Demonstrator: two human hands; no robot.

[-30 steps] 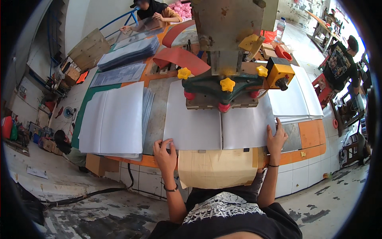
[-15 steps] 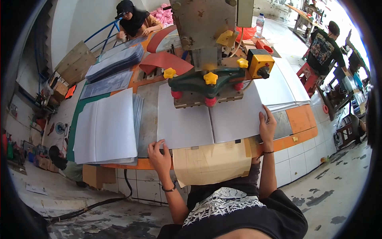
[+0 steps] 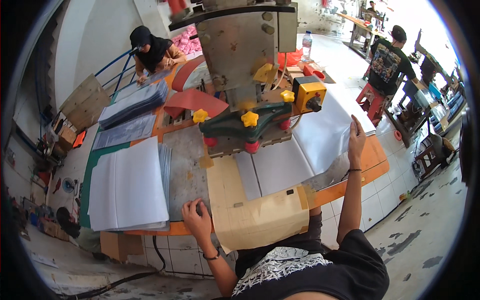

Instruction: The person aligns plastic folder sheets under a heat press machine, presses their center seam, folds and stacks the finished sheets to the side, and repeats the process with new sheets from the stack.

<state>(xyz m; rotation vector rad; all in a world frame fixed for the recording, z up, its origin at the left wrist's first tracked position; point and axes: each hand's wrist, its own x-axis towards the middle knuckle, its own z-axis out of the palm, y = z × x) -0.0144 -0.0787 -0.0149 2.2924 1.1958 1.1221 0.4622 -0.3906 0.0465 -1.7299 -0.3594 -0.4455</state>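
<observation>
Head view: a press [image 3: 245,125] with yellow knobs [image 3: 249,119] stands over the table [image 3: 187,155].
White sheet [image 3: 324,131]: right of the press head, its glossy surface bent near the right edge.
Right hand [image 3: 357,136]: thumb and fingers pinch that edge.
Left hand [image 3: 197,220]: fingers loosely bent at the table's front edge, beside the tan board [image 3: 260,222]; whether it grips anything, cannot tell.
Left stack [image 3: 130,187]: white sheets, left of the press.
Co-worker [image 3: 152,52]: across the table, far left.
</observation>
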